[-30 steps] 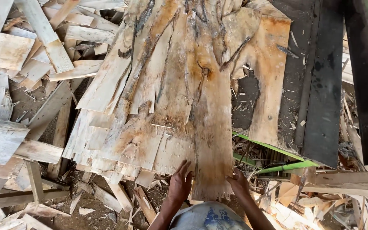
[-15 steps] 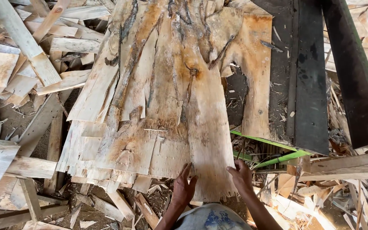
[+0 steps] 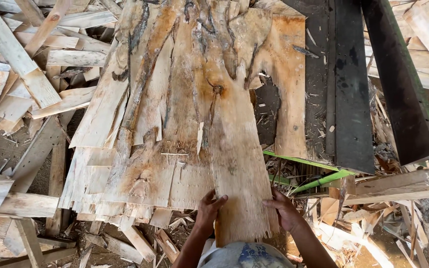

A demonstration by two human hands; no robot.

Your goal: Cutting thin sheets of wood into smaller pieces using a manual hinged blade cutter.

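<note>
A long thin sheet of wood veneer [image 3: 234, 164] lies on top of a ragged stack of similar sheets [image 3: 140, 164]. My left hand [image 3: 208, 211] grips the sheet's near end on its left edge. My right hand [image 3: 285, 211] grips the same end on its right edge. The sheet has a dark knot near its middle and a frayed near edge. It runs away from me over the pile.
Dark metal machine beams with green edging [image 3: 353, 99] stand to the right. Loose wood planks and offcuts [image 3: 31, 89] litter the ground on the left. Splinters and scraps [image 3: 373, 223] lie at the lower right. My own clothing [image 3: 239, 255] shows at the bottom.
Both hands have slid the veneer sheet a little farther over the stack, and the view has shifted slightly to the right.
</note>
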